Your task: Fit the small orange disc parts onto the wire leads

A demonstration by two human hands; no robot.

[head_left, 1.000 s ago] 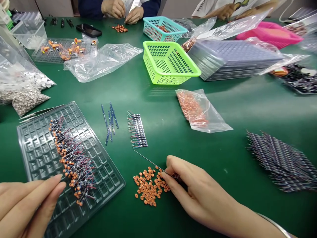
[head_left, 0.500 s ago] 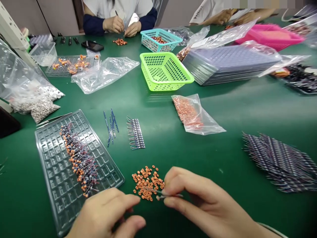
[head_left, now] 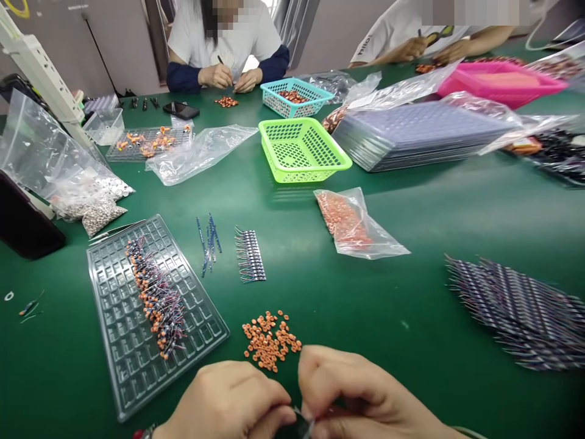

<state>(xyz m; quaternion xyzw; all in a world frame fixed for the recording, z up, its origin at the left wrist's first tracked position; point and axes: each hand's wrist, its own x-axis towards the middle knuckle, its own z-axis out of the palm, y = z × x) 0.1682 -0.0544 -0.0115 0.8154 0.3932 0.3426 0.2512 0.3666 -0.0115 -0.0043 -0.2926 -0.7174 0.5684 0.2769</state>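
Note:
At the bottom centre my left hand (head_left: 237, 399) and my right hand (head_left: 361, 393) are close together, fingertips nearly touching. My left thumb and forefinger are pinched on something thin, too small to make out. My right fingers are closed round grey metal tweezers (head_left: 309, 427), mostly hidden by the hand. Just beyond my hands lies a loose pile of small orange discs (head_left: 269, 341). To the left, a clear plastic tray (head_left: 205, 329) bears a heap of tiny wired parts with orange ends (head_left: 158, 299).
Ahead are a row of wired strips (head_left: 250, 256), blue strips (head_left: 210, 244), a bag of orange pieces (head_left: 345, 222) and a green basket (head_left: 304, 174). A pile of wired strips (head_left: 516, 311) lies right, stacked trays (head_left: 420, 134) behind. Two people work across the table.
My hands have come together and moved lower in the view. The left thumb and forefinger, apart before, are now pinched. The tweezers are off the disc pile. The view has tilted up.

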